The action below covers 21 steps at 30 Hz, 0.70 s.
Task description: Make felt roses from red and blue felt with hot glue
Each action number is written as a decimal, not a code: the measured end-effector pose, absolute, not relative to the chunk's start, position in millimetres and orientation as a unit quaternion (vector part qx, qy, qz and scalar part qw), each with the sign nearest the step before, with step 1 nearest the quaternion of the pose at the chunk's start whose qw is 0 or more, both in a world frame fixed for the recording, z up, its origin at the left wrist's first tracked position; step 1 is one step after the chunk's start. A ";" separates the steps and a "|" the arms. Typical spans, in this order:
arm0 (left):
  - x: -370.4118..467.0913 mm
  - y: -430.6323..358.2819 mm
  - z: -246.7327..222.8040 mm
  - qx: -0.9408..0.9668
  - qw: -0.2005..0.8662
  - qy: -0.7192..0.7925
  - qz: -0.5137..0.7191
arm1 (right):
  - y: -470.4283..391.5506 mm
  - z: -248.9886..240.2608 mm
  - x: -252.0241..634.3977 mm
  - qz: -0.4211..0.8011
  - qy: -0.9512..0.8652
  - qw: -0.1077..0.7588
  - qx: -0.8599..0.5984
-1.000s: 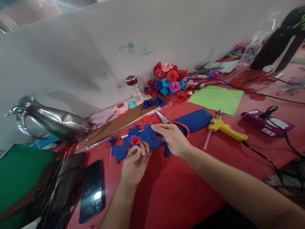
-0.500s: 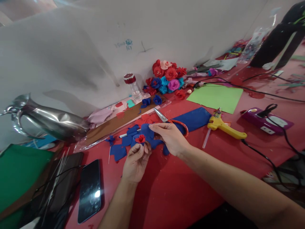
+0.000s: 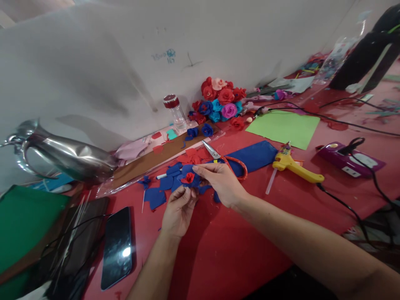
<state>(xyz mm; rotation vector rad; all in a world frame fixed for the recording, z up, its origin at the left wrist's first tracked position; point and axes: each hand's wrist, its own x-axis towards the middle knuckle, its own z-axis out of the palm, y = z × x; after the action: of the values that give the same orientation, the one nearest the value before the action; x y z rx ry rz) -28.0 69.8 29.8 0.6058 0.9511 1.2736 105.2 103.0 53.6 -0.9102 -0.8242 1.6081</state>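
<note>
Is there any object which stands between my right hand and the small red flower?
Nothing separate is visible between the right hand and the small red flower, held in the left hand. Only the blue piece in the right fingertips reaches behind the flower. The scissors lie beyond the right hand.

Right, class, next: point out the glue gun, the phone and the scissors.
Yellow glue gun [image 3: 299, 171]: head view, on its handle.
Phone [image 3: 116, 249]: head view, on its dark screen.
Scissors [image 3: 212, 151]: head view, on the silver blades.
</note>
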 end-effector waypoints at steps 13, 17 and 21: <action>-25.9 71.7 28.9 0.236 0.666 0.419 0.571 | 99.9 54.7 103.9 0.683 -0.359 0.522 -0.364; -24.1 72.1 28.9 0.240 0.669 0.410 0.572 | 99.5 55.1 103.5 0.685 -0.361 0.522 -0.357; -23.3 72.4 29.0 0.234 0.667 0.415 0.573 | 99.2 56.5 103.3 0.685 -0.356 0.524 -0.360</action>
<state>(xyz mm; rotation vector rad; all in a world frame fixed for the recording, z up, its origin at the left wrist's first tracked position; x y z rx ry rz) -23.3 72.4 29.0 0.5273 0.9375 1.2933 103.3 99.2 56.5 -0.8605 -0.8513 1.6392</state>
